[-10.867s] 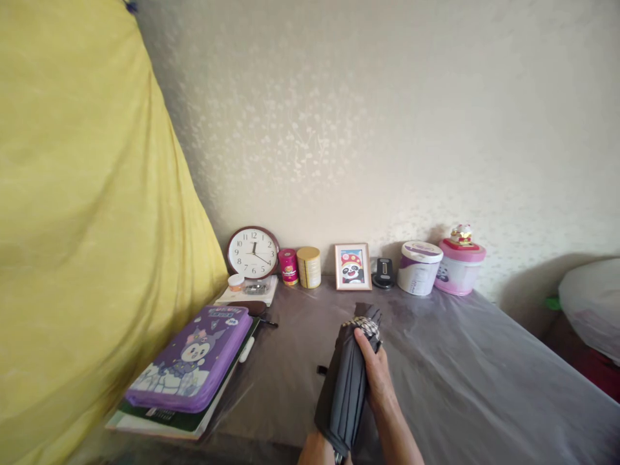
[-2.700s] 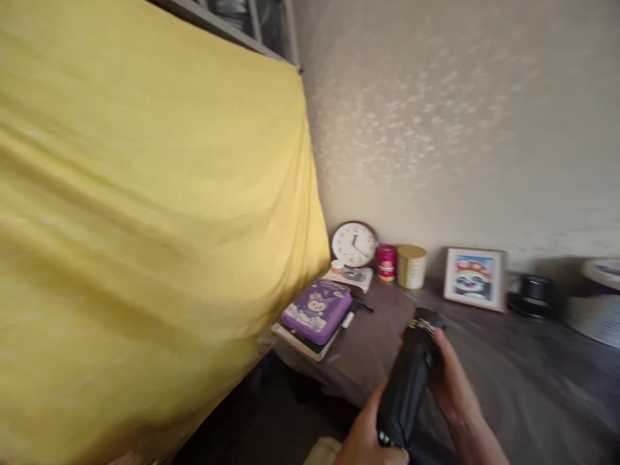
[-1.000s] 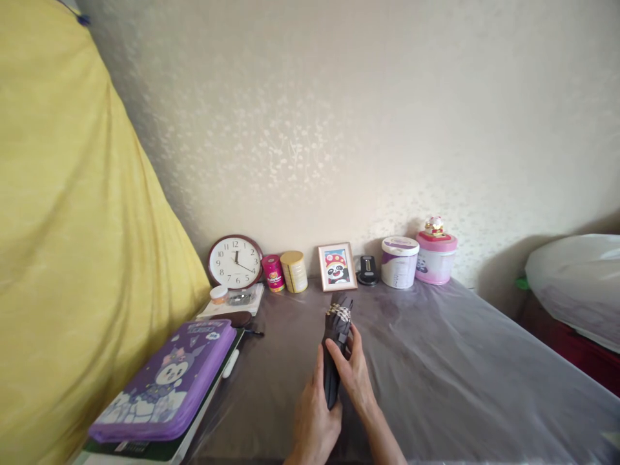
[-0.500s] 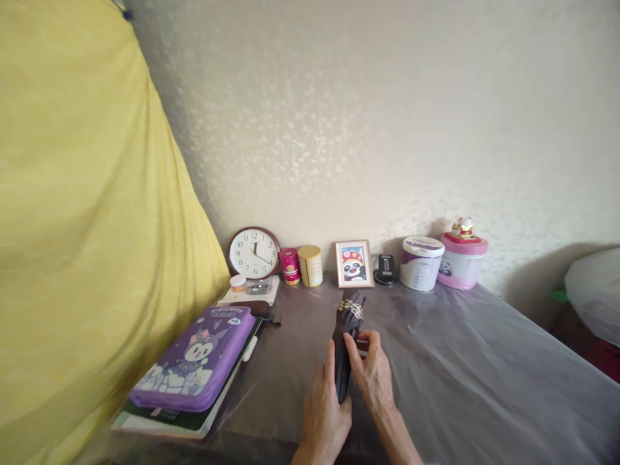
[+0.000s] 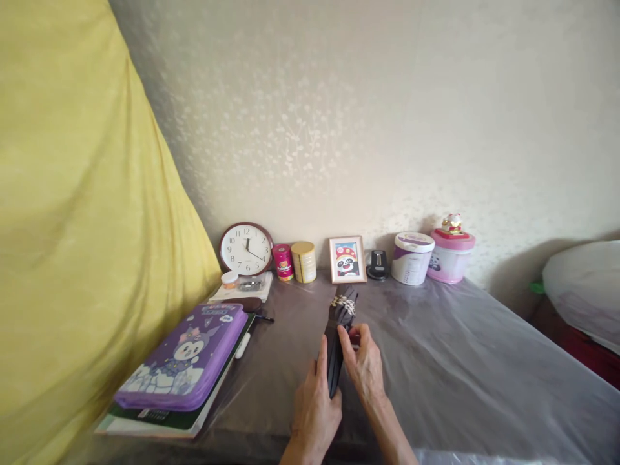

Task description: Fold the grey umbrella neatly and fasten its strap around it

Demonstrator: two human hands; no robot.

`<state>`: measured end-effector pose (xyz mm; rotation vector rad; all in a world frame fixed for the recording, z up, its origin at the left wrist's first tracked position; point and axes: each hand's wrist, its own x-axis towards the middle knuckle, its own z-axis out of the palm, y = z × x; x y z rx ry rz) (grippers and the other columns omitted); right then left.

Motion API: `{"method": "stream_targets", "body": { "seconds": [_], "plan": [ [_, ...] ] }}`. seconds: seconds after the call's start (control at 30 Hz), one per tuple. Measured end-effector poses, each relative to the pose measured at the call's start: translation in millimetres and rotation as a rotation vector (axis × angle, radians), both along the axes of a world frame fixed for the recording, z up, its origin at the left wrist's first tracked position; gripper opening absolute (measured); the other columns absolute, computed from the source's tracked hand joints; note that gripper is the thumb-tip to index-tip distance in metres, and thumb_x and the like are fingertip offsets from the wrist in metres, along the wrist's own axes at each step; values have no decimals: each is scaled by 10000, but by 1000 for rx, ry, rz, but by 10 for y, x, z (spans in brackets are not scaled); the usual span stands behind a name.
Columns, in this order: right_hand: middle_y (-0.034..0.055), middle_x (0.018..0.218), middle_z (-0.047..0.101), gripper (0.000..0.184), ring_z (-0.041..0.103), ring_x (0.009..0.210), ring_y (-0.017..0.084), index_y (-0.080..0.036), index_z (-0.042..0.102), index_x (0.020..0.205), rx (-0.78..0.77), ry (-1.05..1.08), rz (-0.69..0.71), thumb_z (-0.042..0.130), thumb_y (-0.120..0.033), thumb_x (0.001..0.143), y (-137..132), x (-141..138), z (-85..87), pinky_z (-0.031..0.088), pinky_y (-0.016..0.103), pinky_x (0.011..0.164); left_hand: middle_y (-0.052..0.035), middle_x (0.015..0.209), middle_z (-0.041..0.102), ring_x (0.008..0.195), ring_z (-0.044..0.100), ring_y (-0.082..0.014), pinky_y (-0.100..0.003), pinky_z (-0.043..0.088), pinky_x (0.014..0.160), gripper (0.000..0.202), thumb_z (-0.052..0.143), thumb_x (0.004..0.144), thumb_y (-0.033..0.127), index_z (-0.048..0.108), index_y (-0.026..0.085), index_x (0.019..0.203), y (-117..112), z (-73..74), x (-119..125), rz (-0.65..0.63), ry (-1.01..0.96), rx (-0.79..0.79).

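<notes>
A folded dark grey umbrella [image 5: 335, 342] lies lengthwise on the table [image 5: 460, 361], its tip end with a checkered band pointing toward the wall. My left hand [image 5: 314, 407] lies along the umbrella's left side, fingers stretched against it. My right hand [image 5: 363, 365] curls over the umbrella from the right, fingers bent round its middle. Both hands press the folded cloth between them.
A purple cartoon pencil case [image 5: 186, 358] on books lies at the left. Along the wall stand a clock [image 5: 246, 248], two small tins [image 5: 294, 261], a framed panda picture [image 5: 347, 259], a black device [image 5: 378, 265] and two tubs [image 5: 431, 257]. Yellow cloth [image 5: 77, 245] hangs left.
Earlier the umbrella was held up off the table and looked bulkier; it now lies on the table, squeezed thin between both hands. In the last half second the hands barely shifted.
</notes>
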<state>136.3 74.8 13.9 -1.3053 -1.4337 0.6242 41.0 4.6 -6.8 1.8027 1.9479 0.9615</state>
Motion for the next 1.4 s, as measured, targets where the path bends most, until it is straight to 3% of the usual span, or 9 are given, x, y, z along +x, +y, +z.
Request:
{"method": "stream_targets", "body": {
  "seconds": [0.43, 0.83, 1.4],
  "plan": [
    [14, 657, 576, 300, 561, 576, 161, -221, 443, 713, 56, -47, 27, 424, -486, 852, 36, -1, -38, 417, 258, 587, -136, 1321, 518, 1143, 542, -276, -336, 412, 929, 904, 601, 687, 220, 125, 193, 1456, 54, -82, -23, 21, -86, 31],
    [-8, 636, 522, 311, 466, 577, 146, -213, 459, 696, 38, 50, 91, 424, -481, 849, 74, -15, -57, 357, 249, 554, -107, 1404, 428, 1236, 462, -238, -339, 381, 985, 760, 501, 743, 152, 199, 183, 1440, 36, -109, -79, -38, -204, 115],
    [-29, 635, 455, 332, 437, 612, 144, -205, 472, 710, -17, 193, 147, 425, -503, 848, 78, -25, -113, 366, 245, 576, -99, 1400, 436, 1250, 448, -214, -356, 382, 1013, 763, 524, 734, 138, 219, 194, 1431, 58, -154, -63, -49, -307, 162]
  ]
}}
